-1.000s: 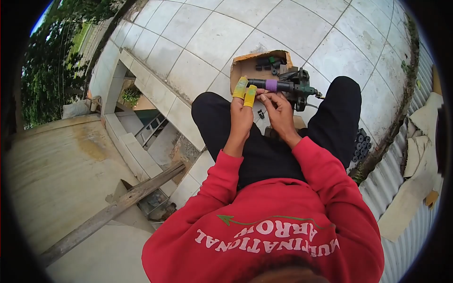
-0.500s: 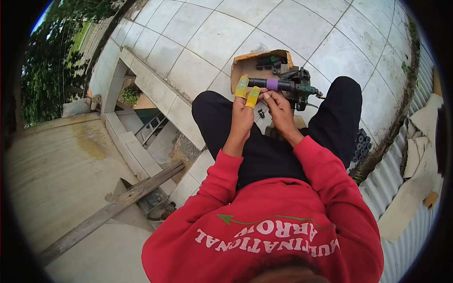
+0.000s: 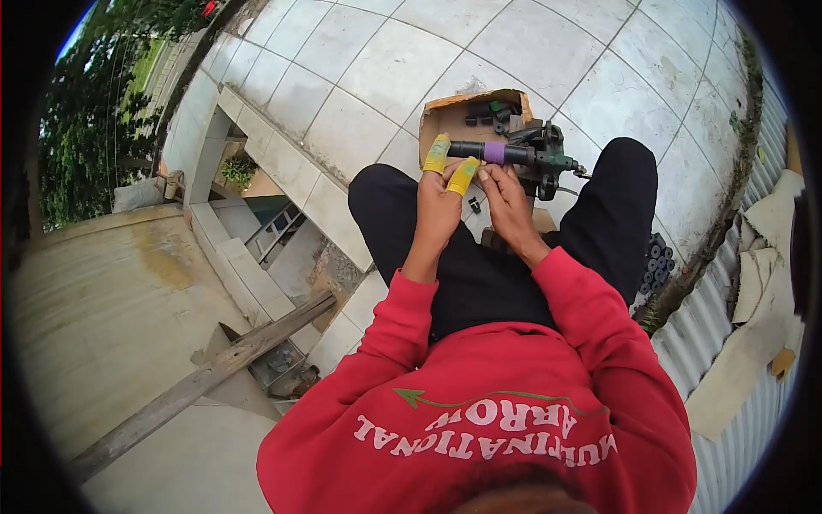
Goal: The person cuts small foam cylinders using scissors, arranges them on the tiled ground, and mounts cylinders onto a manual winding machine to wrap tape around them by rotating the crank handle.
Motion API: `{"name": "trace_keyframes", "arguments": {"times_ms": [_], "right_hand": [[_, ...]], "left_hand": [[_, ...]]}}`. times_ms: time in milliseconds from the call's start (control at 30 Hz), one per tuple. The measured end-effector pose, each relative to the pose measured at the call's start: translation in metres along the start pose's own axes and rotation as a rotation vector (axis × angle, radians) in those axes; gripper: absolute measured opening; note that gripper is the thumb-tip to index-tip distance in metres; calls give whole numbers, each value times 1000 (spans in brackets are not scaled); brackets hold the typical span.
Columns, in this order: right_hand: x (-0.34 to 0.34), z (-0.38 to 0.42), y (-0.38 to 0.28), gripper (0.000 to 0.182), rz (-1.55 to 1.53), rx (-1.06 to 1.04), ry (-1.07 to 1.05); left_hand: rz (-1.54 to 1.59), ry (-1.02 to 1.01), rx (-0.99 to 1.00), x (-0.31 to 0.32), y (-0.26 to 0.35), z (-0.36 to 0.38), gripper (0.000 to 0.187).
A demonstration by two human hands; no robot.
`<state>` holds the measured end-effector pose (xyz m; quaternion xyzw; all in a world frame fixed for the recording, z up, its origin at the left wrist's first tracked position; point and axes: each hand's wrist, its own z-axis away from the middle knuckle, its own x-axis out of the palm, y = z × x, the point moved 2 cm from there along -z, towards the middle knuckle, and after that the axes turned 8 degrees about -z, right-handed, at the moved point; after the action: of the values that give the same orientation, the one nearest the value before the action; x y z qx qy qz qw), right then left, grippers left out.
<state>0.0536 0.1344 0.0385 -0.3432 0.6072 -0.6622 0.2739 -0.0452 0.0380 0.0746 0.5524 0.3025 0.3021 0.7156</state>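
Note:
A black cylinder (image 3: 516, 155) with a purple band (image 3: 494, 152) lies across a dark metal device (image 3: 552, 163) between my knees. My left hand (image 3: 439, 195) is at the cylinder's left end, with yellow wraps (image 3: 463, 176) on its thumb and index finger. Those fingers are bent towards the cylinder, but what they grip is hidden. Just below the purple band, my right hand (image 3: 510, 210) pinches with thumb and index finger. Whatever lies in that pinch is too small to make out. A small black piece (image 3: 474, 206) sits between the two hands, lower down.
Behind the cylinder stands an open cardboard box (image 3: 431, 110) holding several black parts (image 3: 490, 112). Black ring-like pieces (image 3: 657, 264) are stacked beside my right knee. Pale tiles (image 3: 402, 56) cover the floor. Corrugated sheeting (image 3: 711, 343) runs along the right; a wooden beam (image 3: 205, 377) slants at lower left.
My left hand has shifted slightly, its wrapped thumb moving a little to the right towards the right hand. My right hand is nearly in the same place beneath the purple band.

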Motion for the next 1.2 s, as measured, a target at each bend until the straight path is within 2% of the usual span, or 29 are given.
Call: {"name": "trace_keyframes", "arguments": {"times_ms": [100,200,600,733,800,900,1133,1200], "right_hand": [[2,-2,2,19,-57,-94,-11],[1,-1,8,18,-51,1,12],[0,2,7,16,-82,43,56],[1,4,4,17,-52,-4,77],[0,5,4,21,-67,-13,82],[0,5,10,24,-67,-51,71],[1,8,4,28,-103,7,95],[2,10,12,23,-234,74,167]], "left_hand": [[26,-4,39,0,-2,-3,64],[19,27,63,4,1,-1,68],[-288,227,131,14,28,2,64],[-298,198,179,7,23,0,63],[-90,178,149,6,13,-4,62],[-27,180,143,7,6,-7,60],[-18,162,133,5,6,-7,56],[-42,178,176,5,4,-7,53]]}}
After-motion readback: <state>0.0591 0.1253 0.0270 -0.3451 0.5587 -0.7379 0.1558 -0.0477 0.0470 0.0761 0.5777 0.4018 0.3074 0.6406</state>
